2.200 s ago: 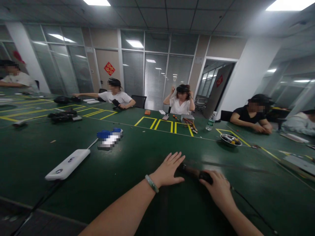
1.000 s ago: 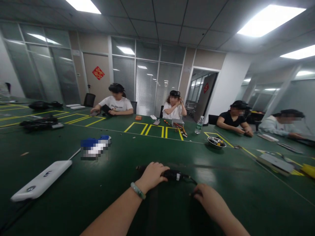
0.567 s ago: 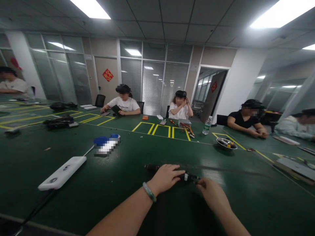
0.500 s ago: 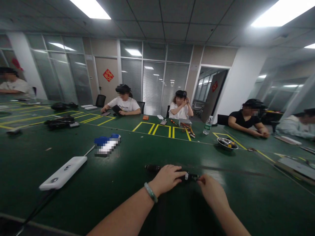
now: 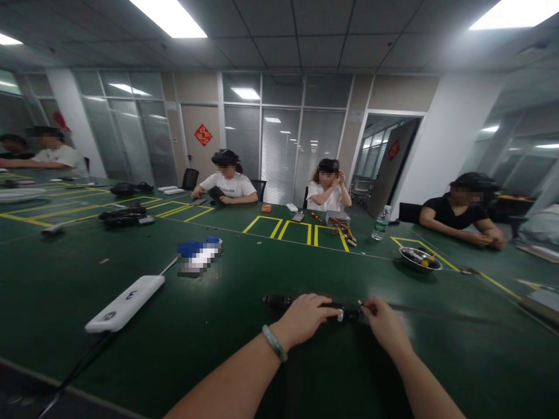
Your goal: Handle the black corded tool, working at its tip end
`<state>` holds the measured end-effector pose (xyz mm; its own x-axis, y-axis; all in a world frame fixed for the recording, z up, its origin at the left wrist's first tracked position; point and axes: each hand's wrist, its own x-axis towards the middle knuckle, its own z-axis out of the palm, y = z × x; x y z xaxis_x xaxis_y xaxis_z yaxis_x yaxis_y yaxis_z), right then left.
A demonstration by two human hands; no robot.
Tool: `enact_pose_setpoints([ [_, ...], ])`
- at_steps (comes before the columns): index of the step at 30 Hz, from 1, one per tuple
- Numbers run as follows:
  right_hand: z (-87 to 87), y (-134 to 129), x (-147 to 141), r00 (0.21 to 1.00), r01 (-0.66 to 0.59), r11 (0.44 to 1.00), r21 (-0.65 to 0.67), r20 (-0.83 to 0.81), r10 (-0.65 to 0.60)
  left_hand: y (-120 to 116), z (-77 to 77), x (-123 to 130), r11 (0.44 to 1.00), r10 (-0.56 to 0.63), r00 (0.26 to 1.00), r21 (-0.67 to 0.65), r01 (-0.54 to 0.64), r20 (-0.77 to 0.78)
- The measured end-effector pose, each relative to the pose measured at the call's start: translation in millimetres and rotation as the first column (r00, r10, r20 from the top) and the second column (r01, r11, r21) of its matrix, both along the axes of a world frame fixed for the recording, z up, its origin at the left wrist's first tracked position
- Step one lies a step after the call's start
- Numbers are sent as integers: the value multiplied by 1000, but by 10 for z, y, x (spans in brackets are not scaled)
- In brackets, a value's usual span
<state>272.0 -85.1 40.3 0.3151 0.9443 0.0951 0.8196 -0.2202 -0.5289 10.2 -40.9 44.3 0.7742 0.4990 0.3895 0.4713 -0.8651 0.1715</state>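
A long black cylindrical object (image 5: 278, 301) lies across the green table in front of me, its exact kind unclear. My left hand (image 5: 305, 317), with a jade-coloured bangle on the wrist, is wrapped over its middle and hides part of it. A small whitish spot shows by the left fingertips. At the object's right end, thumb and forefinger of my right hand (image 5: 384, 323) are pinched together. A tiny light-coloured bit shows at those fingertips, too small to name.
A white power bank-like box (image 5: 126, 304) with a cable lies to the left, near a blurred-out blue and white item (image 5: 200, 256). Beyond stand a metal bowl (image 5: 420, 259) of small parts and a water bottle (image 5: 381, 223). Several people sit across the green table (image 5: 244, 361).
The view has turned slightly left, shifting the scene to the right. My right fingertips have risen a little at the object's end. My left hand keeps its hold.
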Motion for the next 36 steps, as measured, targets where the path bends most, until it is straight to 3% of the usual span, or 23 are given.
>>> enact_pose_setpoints([
  [3, -8, -27, -59, 995, -101, 995, -3, 6, 101, -6, 34, -17, 1000, -8, 1000, -2, 8, -11],
  [12, -41, 2, -53, 970, -239, 970, -35, 43, 240, -28, 74, -44, 999, -38, 999, -3, 38, -3],
  [19, 32, -136, -136, 978, -204, 978, -45, 27, 205, -82, 106, -19, 998, -47, 998, -43, 48, 29],
  [24, -13, -287, -245, 971, -237, 971, -9, -8, 237, -73, 19, 35, 995, 59, 994, -85, -52, 89],
  [27, -6, -323, -282, 974, -225, 974, 13, -17, 226, -48, 17, 38, 994, 43, 998, -99, -38, 55],
  [31, 59, -347, -333, 974, -224, 975, -3, -30, 224, 16, 117, -92, 990, 1, 1000, -139, 2, 22],
  [36, 90, -391, -524, 955, -290, 957, -14, -67, 288, 124, 270, -427, 968, -14, 1000, -249, 13, -4],
])
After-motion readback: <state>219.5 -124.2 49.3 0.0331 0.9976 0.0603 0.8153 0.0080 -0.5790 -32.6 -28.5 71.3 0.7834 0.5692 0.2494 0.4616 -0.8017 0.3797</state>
